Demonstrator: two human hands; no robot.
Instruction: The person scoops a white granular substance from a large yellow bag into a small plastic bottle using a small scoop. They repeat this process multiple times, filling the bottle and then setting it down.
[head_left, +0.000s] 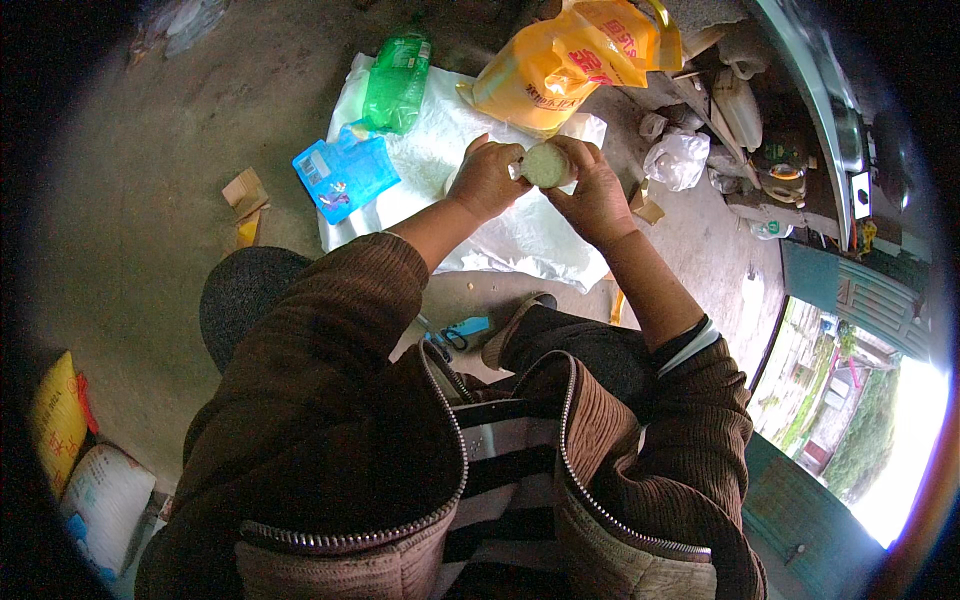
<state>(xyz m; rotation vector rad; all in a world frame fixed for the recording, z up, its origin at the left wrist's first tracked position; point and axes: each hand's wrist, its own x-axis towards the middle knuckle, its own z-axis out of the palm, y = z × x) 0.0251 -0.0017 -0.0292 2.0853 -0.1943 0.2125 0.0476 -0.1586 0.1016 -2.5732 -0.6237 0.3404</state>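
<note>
Between my two hands is a small round container (545, 166), its circular face pale and grainy, perhaps filled with rice. My left hand (487, 178) grips it from the left, fingers curled. From the right, the thumb and fingers of my right hand (589, 187) pinch its edge. Below my hands a white plastic sheet (525, 240) is spread on the floor. On that sheet are a green plastic bottle (397, 86), a flat blue printed pouch (346, 176) and a large yellow-orange plastic bag (544, 75) with writing. A pale thing beside my left wrist is mostly hidden.
Scissors (450, 339) and a blue scrap (469, 326) lie near my feet. Cardboard pieces (246, 193) are at left. Clear plastic bags (677, 160) and jugs (737, 109) crowd the right. Printed sacks (105, 502) stand lower left; a doorway opens at right.
</note>
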